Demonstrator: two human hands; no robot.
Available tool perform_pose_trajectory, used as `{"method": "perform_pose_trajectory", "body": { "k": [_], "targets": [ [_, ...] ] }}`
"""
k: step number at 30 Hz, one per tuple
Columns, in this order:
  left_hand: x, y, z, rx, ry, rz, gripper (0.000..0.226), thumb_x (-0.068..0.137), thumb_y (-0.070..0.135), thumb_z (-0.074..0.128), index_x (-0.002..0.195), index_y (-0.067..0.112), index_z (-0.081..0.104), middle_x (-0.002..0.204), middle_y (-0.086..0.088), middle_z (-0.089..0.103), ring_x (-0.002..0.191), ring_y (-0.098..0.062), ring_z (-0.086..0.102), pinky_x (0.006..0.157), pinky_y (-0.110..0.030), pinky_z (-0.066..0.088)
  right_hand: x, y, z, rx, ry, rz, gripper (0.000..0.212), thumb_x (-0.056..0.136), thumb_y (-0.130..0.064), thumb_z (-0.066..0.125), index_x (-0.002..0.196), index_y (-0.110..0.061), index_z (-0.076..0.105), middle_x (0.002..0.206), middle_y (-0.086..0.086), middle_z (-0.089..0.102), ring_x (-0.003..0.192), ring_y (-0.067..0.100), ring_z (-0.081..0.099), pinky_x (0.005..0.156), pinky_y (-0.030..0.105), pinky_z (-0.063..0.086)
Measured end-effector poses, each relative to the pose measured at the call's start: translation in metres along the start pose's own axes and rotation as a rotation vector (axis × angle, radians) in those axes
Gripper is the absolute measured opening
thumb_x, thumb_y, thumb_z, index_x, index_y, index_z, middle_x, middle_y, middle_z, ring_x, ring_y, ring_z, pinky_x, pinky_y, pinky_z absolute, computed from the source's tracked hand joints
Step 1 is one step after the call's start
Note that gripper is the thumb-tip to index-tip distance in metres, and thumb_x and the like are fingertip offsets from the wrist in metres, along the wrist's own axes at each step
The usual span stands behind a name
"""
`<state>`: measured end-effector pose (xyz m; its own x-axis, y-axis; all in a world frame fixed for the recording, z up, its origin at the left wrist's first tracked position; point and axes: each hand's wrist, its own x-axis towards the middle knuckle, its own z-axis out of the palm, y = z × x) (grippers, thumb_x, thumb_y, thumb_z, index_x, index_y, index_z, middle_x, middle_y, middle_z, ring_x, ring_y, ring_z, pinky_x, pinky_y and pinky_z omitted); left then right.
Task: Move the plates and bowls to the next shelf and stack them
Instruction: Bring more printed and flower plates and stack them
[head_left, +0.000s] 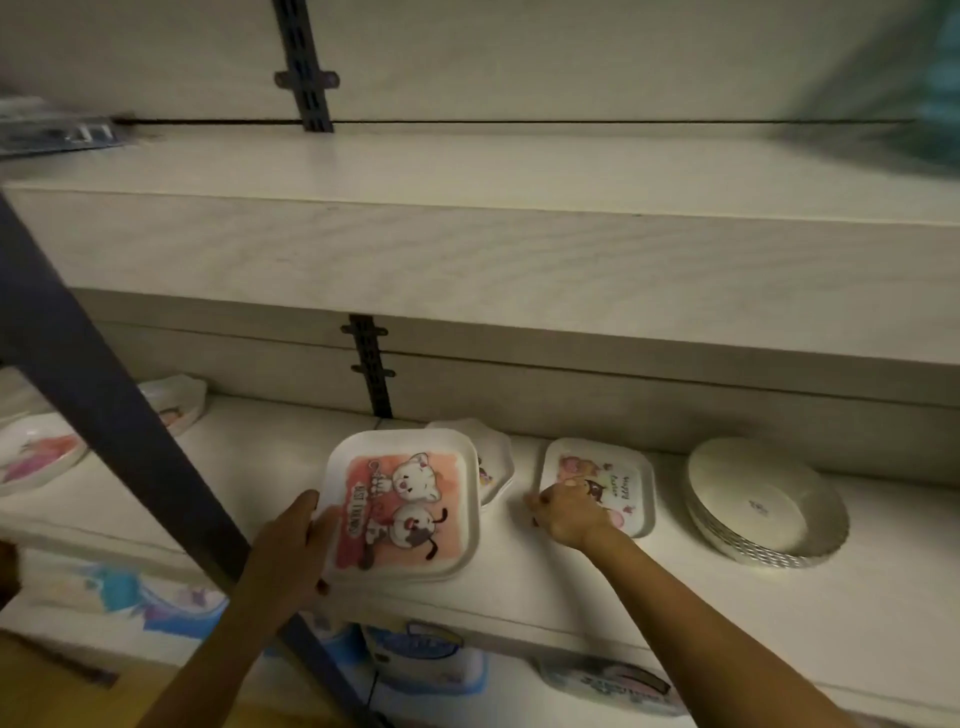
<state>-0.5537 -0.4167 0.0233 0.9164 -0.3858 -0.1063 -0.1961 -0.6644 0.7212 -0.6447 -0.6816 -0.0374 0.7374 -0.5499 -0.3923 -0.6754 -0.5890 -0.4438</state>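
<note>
The left hand (296, 545) grips the big square plate (400, 506) by its left edge, thumb on the rim and fingers curled underneath. The plate (printed with two cartoon animals on a pink ground) sits tilted over the front part of the lower shelf (675, 582); I cannot tell whether it is touching the shelf. Its far right corner covers part of a wavy-edged plate (496, 454) that lies just behind it on the shelf. To the right, the right hand (566, 512) has its fingers bent over the near left corner of a small square plate (618, 483), which lies flat on the same shelf; the grip looks closed on the rim, though the blur hides the fingertips. Further right, apart from that plate, stands a stack of round bowls (763, 504), nested and white. A dark post (104, 415) slants across the left side, and beyond it more printed plates (36, 457) lie on the neighbouring shelf. The upper shelf (467, 239) runs across above. Below the lower shelf, blue and white packages (431, 660) show.
</note>
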Motion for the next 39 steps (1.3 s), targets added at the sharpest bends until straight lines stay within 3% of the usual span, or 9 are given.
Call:
{"method": "perform_pose_trajectory", "body": {
  "k": [5, 8, 10, 16, 21, 25, 30, 35, 39],
  "targets": [
    [0.021, 0.030, 0.055, -0.014, -0.127, 0.104, 0.016, 0.097, 0.019, 0.040, 0.086, 0.016, 0.051, 0.070, 0.001, 0.060, 0.051, -0.010, 0.059, 0.039, -0.018, 0.048, -0.043, 0.054, -0.026, 0.052, 0.053, 0.059, 0.049, 0.096, -0.046, 0.029, 0.098, -0.014, 0.066, 0.110, 0.010, 0.066, 0.096, 0.028, 0.060, 0.087, 0.037, 0.047],
    [0.032, 0.054, 0.093, -0.032, -0.169, 0.163, 0.029, 0.097, 0.016, 0.038, 0.121, 0.006, 0.051, 0.076, 0.000, 0.058, 0.054, -0.008, 0.056, 0.032, -0.011, 0.041, -0.072, 0.084, -0.042, 0.113, 0.080, 0.095, 0.047, 0.097, -0.045, 0.032, 0.066, -0.025, 0.060, 0.082, -0.003, 0.064, 0.084, 0.022, 0.060, 0.081, 0.033, 0.046],
    [0.040, 0.067, 0.119, -0.053, -0.215, 0.180, 0.032, 0.098, 0.017, 0.038, 0.124, 0.005, 0.049, 0.083, -0.001, 0.058, 0.058, -0.009, 0.056, 0.032, -0.013, 0.042, -0.090, 0.100, -0.049, 0.169, 0.107, 0.111, 0.046, 0.098, -0.041, 0.034, 0.058, -0.028, 0.054, 0.068, -0.011, 0.056, 0.072, 0.015, 0.056, 0.075, 0.030, 0.044],
    [0.063, 0.092, 0.182, -0.002, -0.261, 0.138, 0.034, 0.098, 0.018, 0.036, 0.126, 0.003, 0.048, 0.114, -0.020, 0.062, 0.085, -0.033, 0.066, 0.047, -0.028, 0.053, -0.129, 0.134, -0.057, 0.211, 0.169, 0.160, 0.045, 0.097, -0.039, 0.036, 0.056, -0.029, 0.052, 0.065, -0.010, 0.053, 0.056, 0.004, 0.046, 0.066, 0.025, 0.039],
    [0.073, 0.102, 0.208, 0.049, -0.250, 0.083, 0.033, 0.098, 0.016, 0.037, 0.125, 0.000, 0.048, 0.116, -0.024, 0.061, 0.089, -0.041, 0.067, 0.056, -0.036, 0.054, -0.141, 0.146, -0.061, 0.210, 0.203, 0.163, 0.046, 0.097, -0.041, 0.036, 0.056, -0.029, 0.052, 0.064, -0.011, 0.053, 0.055, 0.004, 0.045, 0.064, 0.023, 0.038],
    [0.080, 0.108, 0.217, 0.120, -0.226, 0.145, 0.030, 0.097, 0.017, 0.038, 0.117, 0.001, 0.054, 0.113, -0.023, 0.064, 0.093, -0.039, 0.065, 0.075, -0.041, 0.057, -0.144, 0.150, -0.066, 0.230, 0.212, 0.159, 0.046, 0.097, -0.041, 0.035, 0.056, -0.028, 0.051, 0.060, -0.010, 0.051, 0.052, 0.004, 0.043, 0.059, 0.020, 0.036],
    [0.083, 0.115, 0.220, 0.173, -0.244, 0.131, 0.031, 0.097, 0.017, 0.037, 0.114, 0.000, 0.056, 0.112, -0.021, 0.063, 0.096, -0.035, 0.064, 0.076, -0.039, 0.056, -0.144, 0.154, -0.068, 0.248, 0.213, 0.162, 0.047, 0.097, -0.042, 0.036, 0.055, -0.028, 0.051, 0.059, -0.008, 0.051, 0.051, 0.004, 0.043, 0.061, 0.021, 0.037],
    [0.086, 0.119, 0.222, 0.352, -0.200, 0.175, 0.031, 0.097, 0.017, 0.037, 0.119, 0.004, 0.055, 0.120, -0.016, 0.060, 0.107, -0.028, 0.060, 0.080, -0.029, 0.046, -0.142, 0.158, -0.068, 0.247, 0.211, 0.168, 0.047, 0.096, -0.044, 0.037, 0.054, -0.028, 0.051, 0.060, -0.007, 0.053, 0.052, 0.006, 0.045, 0.063, 0.025, 0.039],
    [0.081, 0.118, 0.219, 0.475, -0.167, 0.189, 0.039, 0.097, 0.020, 0.040, 0.133, 0.008, 0.040, 0.131, -0.016, 0.050, 0.117, -0.029, 0.055, 0.092, -0.033, 0.048, -0.140, 0.156, -0.069, 0.256, 0.198, 0.145, 0.046, 0.096, -0.044, 0.036, 0.055, -0.029, 0.052, 0.061, -0.009, 0.053, 0.052, 0.004, 0.044, 0.064, 0.024, 0.040]
  ]
}}
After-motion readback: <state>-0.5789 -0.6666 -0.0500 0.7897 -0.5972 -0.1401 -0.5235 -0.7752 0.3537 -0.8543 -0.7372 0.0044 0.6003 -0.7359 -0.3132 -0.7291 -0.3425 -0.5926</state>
